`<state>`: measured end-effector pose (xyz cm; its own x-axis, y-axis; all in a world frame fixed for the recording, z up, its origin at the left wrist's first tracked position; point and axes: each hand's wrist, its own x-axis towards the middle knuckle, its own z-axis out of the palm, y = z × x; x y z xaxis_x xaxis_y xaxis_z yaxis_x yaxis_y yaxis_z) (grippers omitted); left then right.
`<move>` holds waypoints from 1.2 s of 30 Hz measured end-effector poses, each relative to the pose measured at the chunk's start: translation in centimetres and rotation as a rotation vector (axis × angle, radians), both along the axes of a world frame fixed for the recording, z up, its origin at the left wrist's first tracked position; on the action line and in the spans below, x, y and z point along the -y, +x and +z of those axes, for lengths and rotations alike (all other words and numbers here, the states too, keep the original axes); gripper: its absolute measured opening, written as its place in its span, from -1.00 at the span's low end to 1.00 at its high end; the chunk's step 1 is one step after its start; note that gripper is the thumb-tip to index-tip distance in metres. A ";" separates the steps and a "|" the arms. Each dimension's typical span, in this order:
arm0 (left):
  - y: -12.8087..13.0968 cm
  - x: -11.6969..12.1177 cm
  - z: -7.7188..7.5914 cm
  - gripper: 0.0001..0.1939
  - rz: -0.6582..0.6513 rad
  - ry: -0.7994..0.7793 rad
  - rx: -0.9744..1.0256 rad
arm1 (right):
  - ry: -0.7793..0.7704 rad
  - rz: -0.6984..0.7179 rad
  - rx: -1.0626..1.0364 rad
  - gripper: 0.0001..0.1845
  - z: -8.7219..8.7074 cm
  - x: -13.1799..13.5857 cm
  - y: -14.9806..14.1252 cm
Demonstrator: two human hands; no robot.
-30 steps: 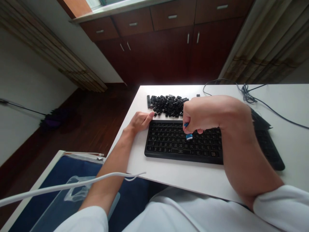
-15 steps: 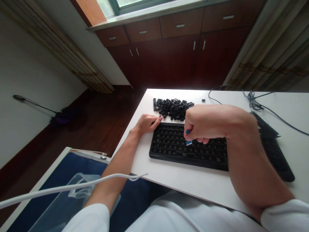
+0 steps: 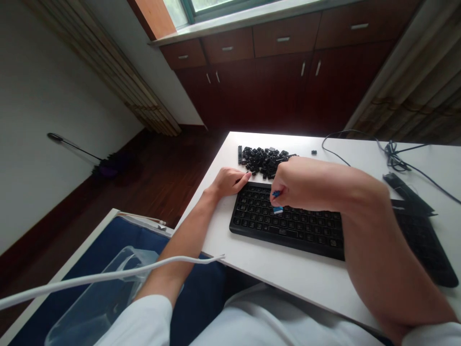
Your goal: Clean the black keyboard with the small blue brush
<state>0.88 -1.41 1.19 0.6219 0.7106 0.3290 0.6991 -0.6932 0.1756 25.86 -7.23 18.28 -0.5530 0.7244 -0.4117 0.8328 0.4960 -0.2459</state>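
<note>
A black keyboard [image 3: 284,245] with its keycaps off lies on the white table, its key sockets showing. My right hand [image 3: 288,185] is closed round a small blue brush [image 3: 277,210] with pale bristles, held bristles down over the left middle of the sockets. Most of the brush handle is hidden in my fingers. At the keyboard's far left corner my left hand [image 3: 230,180] rests with curled fingers, its thumb along the edge. Just beyond both hands lies a heap of loose black keycaps [image 3: 264,161].
One keycap [image 3: 314,152] lies apart from the heap. To the right are a coiled black cable [image 3: 394,154] and a flat black piece [image 3: 410,194] over the keyboard's right end. A white cord [image 3: 108,276] crosses the lower left, above a clear plastic container [image 3: 97,307].
My right hand has moved the brush leftward over the keyboard's sockets. My left hand stays at the corner. The whole view has shifted slightly.
</note>
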 end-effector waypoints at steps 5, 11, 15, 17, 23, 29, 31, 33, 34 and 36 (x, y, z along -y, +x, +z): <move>0.0 -0.1 0.0 -0.49 -0.002 -0.002 -0.020 | -0.071 0.032 0.071 -0.84 -0.8 -0.2 -0.3; -0.1 0.0 0.0 -0.53 -0.024 0.005 -0.016 | 0.117 0.104 -0.063 -0.81 -1.1 0.9 -1.4; 0.0 0.0 0.1 -0.51 -0.022 -0.006 0.004 | 0.052 0.203 -0.067 -0.83 -1.3 2.0 -1.6; 0.0 -0.1 0.1 -0.50 -0.017 -0.016 0.014 | 0.075 0.216 -0.090 -0.81 -1.6 2.2 -2.0; 0.0 -0.1 0.3 -0.53 -0.037 -0.091 -0.007 | 0.159 0.249 -0.240 -0.74 -1.4 1.3 -2.9; 0.1 0.0 0.3 -0.50 0.017 -0.079 0.028 | 0.034 0.286 -0.176 -0.68 -1.7 0.7 -1.5; 0.1 0.0 0.2 -0.50 0.018 -0.079 0.030 | 0.003 0.272 -0.123 -0.68 -2.3 0.3 -1.7; 0.0 -0.1 0.1 -0.51 0.024 -0.087 0.031 | 0.038 0.279 -0.130 -0.71 -2.8 -0.1 -2.3; 0.0 -0.1 0.1 -0.51 0.022 -0.099 0.028 | 0.068 0.297 -0.160 -0.71 -2.9 -0.2 -2.6; -0.2 -0.2 0.0 -0.52 0.017 -0.123 0.024 | 0.128 0.344 -0.254 -0.71 -2.9 -0.3 -3.1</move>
<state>0.70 -1.19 1.21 0.6027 0.7567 0.2534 0.7047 -0.6537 0.2759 22.72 -6.93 15.36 -0.8426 0.5172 -0.1502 0.5352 0.7733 -0.3399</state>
